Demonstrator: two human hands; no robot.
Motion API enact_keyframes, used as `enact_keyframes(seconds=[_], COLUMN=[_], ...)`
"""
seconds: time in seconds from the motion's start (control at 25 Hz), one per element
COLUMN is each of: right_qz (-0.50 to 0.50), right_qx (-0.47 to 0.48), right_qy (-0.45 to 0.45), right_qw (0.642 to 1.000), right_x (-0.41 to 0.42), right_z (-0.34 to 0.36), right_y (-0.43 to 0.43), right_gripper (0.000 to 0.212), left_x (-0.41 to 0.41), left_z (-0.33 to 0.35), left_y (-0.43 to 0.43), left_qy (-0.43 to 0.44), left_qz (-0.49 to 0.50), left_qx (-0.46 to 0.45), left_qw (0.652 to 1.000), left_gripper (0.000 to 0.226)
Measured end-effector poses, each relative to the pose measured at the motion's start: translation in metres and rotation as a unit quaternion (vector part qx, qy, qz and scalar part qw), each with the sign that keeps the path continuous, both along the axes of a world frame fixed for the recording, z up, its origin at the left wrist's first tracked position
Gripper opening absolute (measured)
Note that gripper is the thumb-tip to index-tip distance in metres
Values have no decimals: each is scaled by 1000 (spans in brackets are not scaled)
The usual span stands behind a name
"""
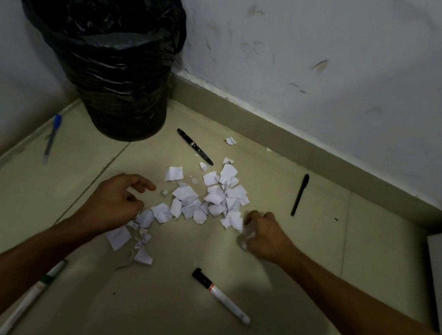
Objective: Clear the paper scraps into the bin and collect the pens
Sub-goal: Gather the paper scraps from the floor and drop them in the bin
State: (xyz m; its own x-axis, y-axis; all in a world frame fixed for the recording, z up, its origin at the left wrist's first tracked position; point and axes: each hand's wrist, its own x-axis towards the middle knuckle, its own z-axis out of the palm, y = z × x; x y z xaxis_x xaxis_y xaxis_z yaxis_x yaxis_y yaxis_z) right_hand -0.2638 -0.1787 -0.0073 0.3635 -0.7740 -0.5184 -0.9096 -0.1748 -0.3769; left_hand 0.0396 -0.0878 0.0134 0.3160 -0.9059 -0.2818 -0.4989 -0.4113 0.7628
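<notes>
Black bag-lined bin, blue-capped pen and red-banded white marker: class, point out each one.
Black bag-lined bin [117, 86]: head view, on its bagged side wall.
Blue-capped pen [51, 139]: head view, mid-barrel.
Red-banded white marker [223, 297]: head view, on its white barrel.

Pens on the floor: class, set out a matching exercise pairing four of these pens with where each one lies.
Things:
1. blue-capped pen
2. black fountain pen
3. slim black pen
4. red-banded marker

Places:
A. nearest the viewer, below the paper scraps
B. right of the scraps, nearly upright in the picture
C. left of the bin, by the left wall
D. between the bin and the scraps

Pairs: 1-C, 2-D, 3-B, 4-A
</notes>
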Motion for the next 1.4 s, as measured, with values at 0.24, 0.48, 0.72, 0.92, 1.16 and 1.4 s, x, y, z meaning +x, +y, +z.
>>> enact_keyframes(seconds=[0.24,0.48,0.72,0.92,1.16,1.4], right_qz=[-30,45,52,131,102,20], right_qx=[-191,-208,-253,-201,-201,-147], right_qy=[-9,94,-46,28,-76,79], right_qw=[981,973,965,971,971,986], right_x=[25,28,76,93,68,43], right_z=[10,-14,-20,-15,-15,-4], right_y=[-104,-173,-149,-169,-109,-145], right_gripper=[43,47,27,51,43,49], left_x=[4,24,24,34,31,39], left_z=[-2,-7,-20,-22,-15,-6], left_y=[2,3,2,10,14,19], left_qy=[26,25,23,3,3,-56], left_qz=[24,52,50,53,54,40], left_qx=[-10,-14,-13,-6,-8,11], left_qw=[999,998,998,999,998,998], left_gripper=[44,44,45,48,46,44])
